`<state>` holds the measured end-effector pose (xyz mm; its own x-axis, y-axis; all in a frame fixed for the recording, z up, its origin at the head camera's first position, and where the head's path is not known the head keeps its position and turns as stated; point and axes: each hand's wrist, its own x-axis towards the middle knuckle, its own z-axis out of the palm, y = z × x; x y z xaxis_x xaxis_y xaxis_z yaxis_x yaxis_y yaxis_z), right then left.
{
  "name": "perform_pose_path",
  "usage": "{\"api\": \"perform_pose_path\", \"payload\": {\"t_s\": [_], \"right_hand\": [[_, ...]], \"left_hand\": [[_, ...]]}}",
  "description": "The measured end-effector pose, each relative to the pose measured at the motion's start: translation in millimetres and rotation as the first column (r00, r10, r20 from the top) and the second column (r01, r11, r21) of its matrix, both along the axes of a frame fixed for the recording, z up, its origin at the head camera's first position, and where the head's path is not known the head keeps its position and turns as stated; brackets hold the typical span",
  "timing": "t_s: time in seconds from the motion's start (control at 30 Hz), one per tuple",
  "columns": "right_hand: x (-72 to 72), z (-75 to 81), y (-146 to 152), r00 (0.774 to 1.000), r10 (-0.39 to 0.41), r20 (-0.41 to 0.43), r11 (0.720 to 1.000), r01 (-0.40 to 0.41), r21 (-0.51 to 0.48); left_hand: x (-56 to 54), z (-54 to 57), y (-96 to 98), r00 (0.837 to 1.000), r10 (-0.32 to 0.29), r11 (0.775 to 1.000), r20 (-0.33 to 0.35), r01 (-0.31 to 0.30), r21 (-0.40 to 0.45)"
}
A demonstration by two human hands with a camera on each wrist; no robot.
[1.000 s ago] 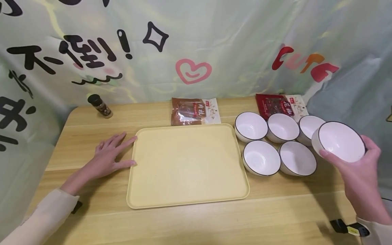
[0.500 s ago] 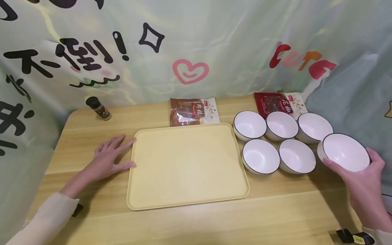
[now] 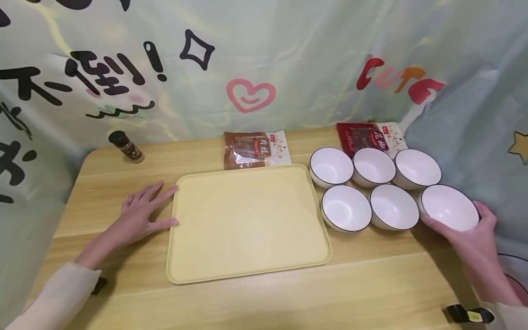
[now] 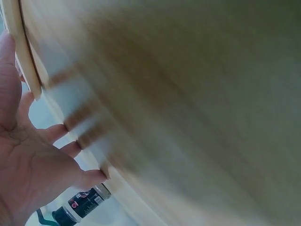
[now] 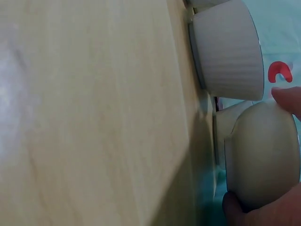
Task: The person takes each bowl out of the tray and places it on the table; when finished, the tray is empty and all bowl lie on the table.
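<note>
My right hand (image 3: 474, 238) grips a white bowl (image 3: 449, 208) with a dark rim, thumb on its near left side and fingers round the right. That bowl stands at the right end of the front row, close beside another white bowl (image 3: 393, 207). In the right wrist view the held bowl (image 5: 263, 155) sits between thumb and fingers; whether its base touches the table cannot be told. On the left, my left hand (image 3: 138, 215) lies with fingers spread, thumb and index fingertip at the left edge of a yellow tray (image 3: 247, 224).
Several more white bowls (image 3: 331, 166) stand in two rows right of the tray. Behind are a brown spice packet (image 3: 256, 150) and a red packet (image 3: 369, 137). A black-capped spice bottle (image 3: 127, 146) stands at the back left. A printed curtain (image 3: 313, 59) hangs behind the table.
My right hand has brought the held bowl down and slightly left, from over the back right bowl to the end of the front row. The left hand stays at the tray.
</note>
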<state>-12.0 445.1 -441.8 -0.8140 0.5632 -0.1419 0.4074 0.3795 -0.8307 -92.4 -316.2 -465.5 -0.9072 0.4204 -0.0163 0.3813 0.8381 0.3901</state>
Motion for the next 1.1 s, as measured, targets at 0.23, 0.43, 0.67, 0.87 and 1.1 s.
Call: {"api": "perform_pose_path", "payload": {"t_s": [0.23,0.43,0.67,0.87,1.1], "right_hand": [[-8.5,-6.1,0,0.999,0.031,0.036,0.999,-0.031,0.012],[-11.4,-8.8,3,0.996,0.080,0.041,0.996,-0.081,0.030],[-12.9,-9.8,8,0.991,0.135,0.020,0.991,-0.135,0.024],[-9.3,-14.4,14,0.982,0.188,-0.001,0.982,-0.188,0.027],[-2.9,-12.9,17,0.971,0.230,-0.059,0.973,-0.228,0.036]], "left_hand": [[7.9,0.9,-3.9,1.000,0.000,1.000,-0.004,0.000,0.010],[9.9,1.7,-3.9,1.000,0.017,0.999,0.000,-0.017,0.034],[11.2,0.6,-3.8,1.000,0.020,0.999,-0.004,-0.020,0.030],[9.5,2.9,-1.5,1.000,0.023,0.999,0.002,-0.023,0.027],[6.9,10.1,2.3,0.999,0.012,1.000,0.035,-0.012,-0.013]]}}
